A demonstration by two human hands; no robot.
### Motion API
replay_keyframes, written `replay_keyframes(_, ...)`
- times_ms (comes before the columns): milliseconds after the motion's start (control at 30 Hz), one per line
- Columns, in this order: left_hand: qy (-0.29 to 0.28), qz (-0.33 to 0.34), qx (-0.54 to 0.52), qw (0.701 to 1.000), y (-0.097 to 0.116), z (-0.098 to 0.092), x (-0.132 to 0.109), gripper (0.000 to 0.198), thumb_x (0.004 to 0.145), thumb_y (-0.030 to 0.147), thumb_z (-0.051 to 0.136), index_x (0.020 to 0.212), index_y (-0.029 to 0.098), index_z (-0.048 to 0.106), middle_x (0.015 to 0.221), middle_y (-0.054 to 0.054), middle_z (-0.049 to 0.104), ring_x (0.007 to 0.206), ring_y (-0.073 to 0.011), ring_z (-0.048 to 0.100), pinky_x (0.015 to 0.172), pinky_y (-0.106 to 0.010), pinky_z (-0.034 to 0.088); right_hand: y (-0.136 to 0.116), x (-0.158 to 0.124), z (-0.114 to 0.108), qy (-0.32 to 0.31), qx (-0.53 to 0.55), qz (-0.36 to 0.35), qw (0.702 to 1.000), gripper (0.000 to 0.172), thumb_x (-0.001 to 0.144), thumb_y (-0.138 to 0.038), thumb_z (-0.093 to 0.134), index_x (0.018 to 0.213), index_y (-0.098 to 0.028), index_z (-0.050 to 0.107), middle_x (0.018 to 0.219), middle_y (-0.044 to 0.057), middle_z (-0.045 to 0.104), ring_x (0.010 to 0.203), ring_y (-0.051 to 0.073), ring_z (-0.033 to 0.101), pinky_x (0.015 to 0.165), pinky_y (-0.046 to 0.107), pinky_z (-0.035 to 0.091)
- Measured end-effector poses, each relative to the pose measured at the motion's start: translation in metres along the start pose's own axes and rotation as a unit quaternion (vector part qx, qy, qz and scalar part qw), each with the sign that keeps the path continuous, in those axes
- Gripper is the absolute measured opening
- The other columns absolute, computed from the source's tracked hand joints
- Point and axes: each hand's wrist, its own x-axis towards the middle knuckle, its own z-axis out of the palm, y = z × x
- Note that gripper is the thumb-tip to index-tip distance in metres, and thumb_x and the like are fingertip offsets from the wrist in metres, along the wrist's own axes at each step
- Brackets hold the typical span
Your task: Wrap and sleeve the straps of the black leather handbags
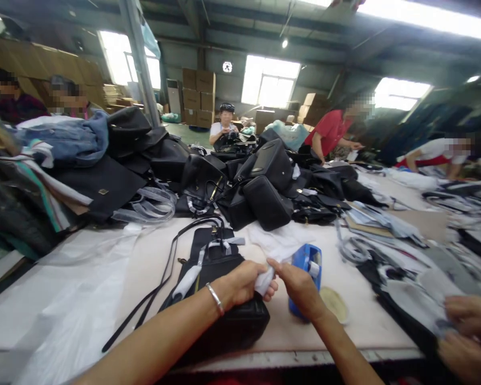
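A black handbag [240,326] lies on the pale tabletop in front of me, its thin strap looped out to the left. White wrapping covers one of its handles [187,280]. My left hand [244,283], with a silver bangle at the wrist, is closed around a white wrapped piece [264,280] above the bag's right side. At the top of that piece, the fingers of my right hand [300,286] are pinched together on the white wrapping. Just behind my right hand stands a blue tape dispenser [307,251], partly hidden by it.
Beyond the bag rises a pile of black bags [264,187]. Clear plastic sheets [84,289] lie at left, and a pale round object [334,305] sits right of the dispenser. A co-worker's hands [468,331] are at the right edge; several people work farther back.
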Motion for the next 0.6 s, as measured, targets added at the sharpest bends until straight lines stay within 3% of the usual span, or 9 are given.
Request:
replay_keyframes(133, -0.017, 0.001, 0.027, 0.999, 0.003, -0.002, -0.009, 0.033, 0.088, 0.026, 0.034, 0.089, 0.005, 0.059, 0.076, -0.016, 0.065, 0.061, -0.0171, 0.062, 0.061, -0.027, 0.048, -0.009, 0.012, -0.007, -0.047, -0.030, 0.011, 0.998, 0.052, 0.090, -0.008, 0.037, 0.138, -0.027, 0.044, 0.087, 0.006, 0.063, 0.079, 0.019, 0.059, 0.075, 0.034, 0.050)
replay_keyframes(200, -0.011, 0.012, 0.048, 0.999, 0.005, -0.002, -0.014, 0.029, 0.087, 0.026, 0.038, 0.095, 0.006, 0.057, 0.085, -0.020, 0.067, 0.068, -0.0197, 0.065, 0.067, -0.030, 0.049, -0.013, 0.015, -0.006, -0.015, 0.004, 0.066, 0.998, 0.052, 0.091, -0.012, 0.039, 0.141, -0.027, 0.038, 0.093, 0.007, 0.065, 0.080, 0.019, 0.061, 0.076, 0.034, 0.051)
replay_keyframes(300, 0.023, 0.045, 0.092, 0.994, 0.007, -0.006, -0.021, 0.026, 0.084, 0.031, 0.047, 0.097, 0.010, 0.055, 0.093, -0.020, 0.069, 0.078, -0.0233, 0.068, 0.073, -0.033, 0.050, -0.026, 0.010, -0.002, 0.080, 0.062, 0.182, 0.978, 0.055, 0.093, -0.020, 0.042, 0.146, -0.021, 0.027, 0.097, 0.009, 0.066, 0.082, 0.021, 0.063, 0.075, 0.036, 0.051)
replay_keyframes(367, 0.056, 0.073, 0.164, 0.982, 0.010, -0.012, -0.025, 0.031, 0.081, 0.040, 0.055, 0.095, 0.013, 0.055, 0.094, -0.018, 0.070, 0.080, -0.0251, 0.068, 0.071, -0.034, 0.051, -0.042, 0.001, 0.003, 0.108, 0.108, 0.225, 0.962, 0.050, 0.094, -0.022, 0.041, 0.143, -0.019, 0.033, 0.093, 0.008, 0.067, 0.083, 0.021, 0.064, 0.076, 0.035, 0.051)
replay_keyframes(467, 0.104, 0.094, 0.349, 0.927, 0.018, -0.029, -0.026, 0.038, 0.077, 0.053, 0.055, 0.090, 0.017, 0.056, 0.083, -0.012, 0.070, 0.073, -0.0243, 0.067, 0.060, -0.029, 0.048, -0.067, -0.013, 0.016, 0.067, 0.176, 0.212, 0.959, 0.036, 0.093, -0.022, 0.043, 0.128, -0.021, 0.050, 0.096, 0.007, 0.067, 0.089, 0.020, 0.064, 0.080, 0.031, 0.050)
replay_keyframes(600, 0.149, 0.083, 0.534, 0.828, 0.033, -0.054, -0.034, 0.035, 0.079, 0.052, 0.049, 0.066, 0.019, 0.052, 0.061, -0.006, 0.063, 0.054, -0.0210, 0.061, 0.052, -0.027, 0.040, -0.087, -0.025, 0.031, 0.026, 0.229, 0.194, 0.954, 0.033, 0.093, -0.020, 0.040, 0.123, -0.022, 0.053, 0.109, 0.007, 0.066, 0.099, 0.019, 0.063, 0.085, 0.030, 0.049)
